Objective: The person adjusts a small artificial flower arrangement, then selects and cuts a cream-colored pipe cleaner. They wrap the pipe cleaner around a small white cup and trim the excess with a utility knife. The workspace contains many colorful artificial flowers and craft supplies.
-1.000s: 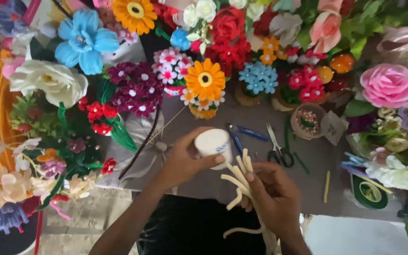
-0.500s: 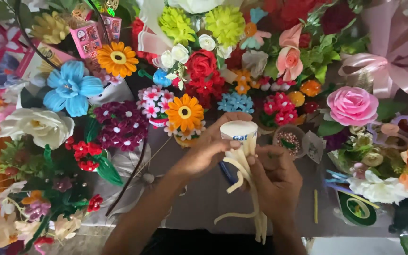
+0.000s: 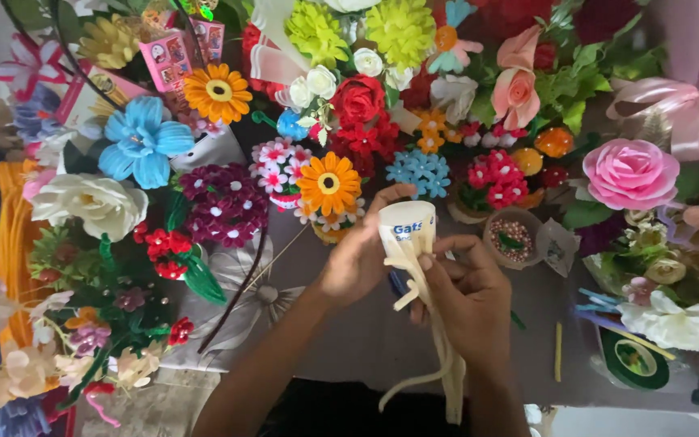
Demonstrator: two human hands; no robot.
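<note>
Left hand [image 3: 357, 263] has its fingers wrapped around a small white container [image 3: 408, 229], upright near the desk's [image 3: 349, 340] middle. Right hand [image 3: 467, 299] pinches cream strips [image 3: 438, 356] against it; they hang lengthwise toward the near edge.

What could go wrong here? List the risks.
The left hand grips the white cylinder only near its top, so it might slip while the right hand presses cream pipe cleaners against it. Their loose ends dangle and could spring off. The small bowl of beads sits close enough to knock.
</note>
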